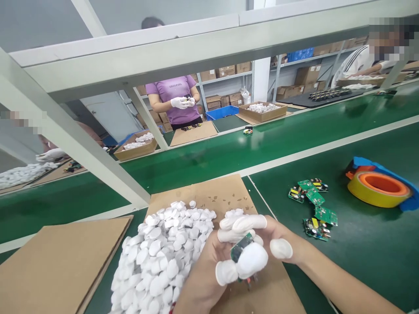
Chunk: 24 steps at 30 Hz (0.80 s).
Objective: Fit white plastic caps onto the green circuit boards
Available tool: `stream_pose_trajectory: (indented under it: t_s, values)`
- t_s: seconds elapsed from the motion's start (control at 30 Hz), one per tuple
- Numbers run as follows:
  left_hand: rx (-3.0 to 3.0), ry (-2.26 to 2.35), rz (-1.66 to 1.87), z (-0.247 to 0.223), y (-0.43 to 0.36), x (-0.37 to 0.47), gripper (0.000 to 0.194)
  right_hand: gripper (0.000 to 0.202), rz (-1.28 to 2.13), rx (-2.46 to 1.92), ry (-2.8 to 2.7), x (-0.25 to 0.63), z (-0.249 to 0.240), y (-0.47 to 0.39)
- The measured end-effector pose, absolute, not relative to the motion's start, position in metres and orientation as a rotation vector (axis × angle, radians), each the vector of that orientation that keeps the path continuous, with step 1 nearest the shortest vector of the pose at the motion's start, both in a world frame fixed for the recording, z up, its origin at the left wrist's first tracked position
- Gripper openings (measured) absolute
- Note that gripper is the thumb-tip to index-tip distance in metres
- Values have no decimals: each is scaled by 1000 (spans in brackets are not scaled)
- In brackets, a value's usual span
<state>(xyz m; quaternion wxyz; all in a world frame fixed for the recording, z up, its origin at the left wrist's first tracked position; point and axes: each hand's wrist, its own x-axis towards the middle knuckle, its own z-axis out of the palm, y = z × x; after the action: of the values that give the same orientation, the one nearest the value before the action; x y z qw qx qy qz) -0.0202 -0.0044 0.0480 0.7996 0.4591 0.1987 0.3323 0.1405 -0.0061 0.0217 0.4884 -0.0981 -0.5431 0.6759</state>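
Note:
My left hand (pixel 209 270), with white finger cots on its fingertips, is closed on a small green circuit board (pixel 241 245). A white rounded pad (pixel 252 261) covers part of the board's near side, and thin reddish leads hang below. Just behind and to the right is my right hand (pixel 266 233), also in finger cots. Its fingers reach toward the top of the board while its thumb stands apart; whether they touch the board is hard to see. A large heap of similar white pads (pixel 170 248) lies left of my hands on a cardboard sheet (pixel 271 292).
Several circuit boards (pixel 314 198) lie on the green bench at right, near a yellow tape roll (pixel 376 192). More cardboard (pixel 52 261) lies at left. Beyond the metal frame (pixel 196 48), one board (pixel 248 130) rests on the green belt (pixel 209 159). Co-workers sit or stand opposite.

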Motion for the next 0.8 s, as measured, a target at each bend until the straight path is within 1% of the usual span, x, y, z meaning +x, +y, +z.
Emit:
stream_pose_trajectory:
  t_s: [0.07,0.17,0.3,0.4,0.53,0.67,0.8]
  values:
    - [1014,473,690,50,-5,-18,29,48,1585,-269,-1389,141,25,-7]
    - [1014,510,680,51,-6,-15,36,43,1503,-313,-1455,140,29,-9]
    - [1007,533,658,51,-7,-15,33,32,1416,-340,-1484,139,32,-12]
    - [1012,537,654,52,-6,-15,38,28,1361,-369,-1460,139,36,-14]
    - [982,532,658,52,-6,-14,43,30,1429,-361,-1443,141,34,-11]
    - [953,516,659,50,-7,-10,58,37,1511,-243,-1433,143,26,-6]
    - [954,549,639,45,-6,-10,61,35,1473,-291,-1476,143,23,-5]
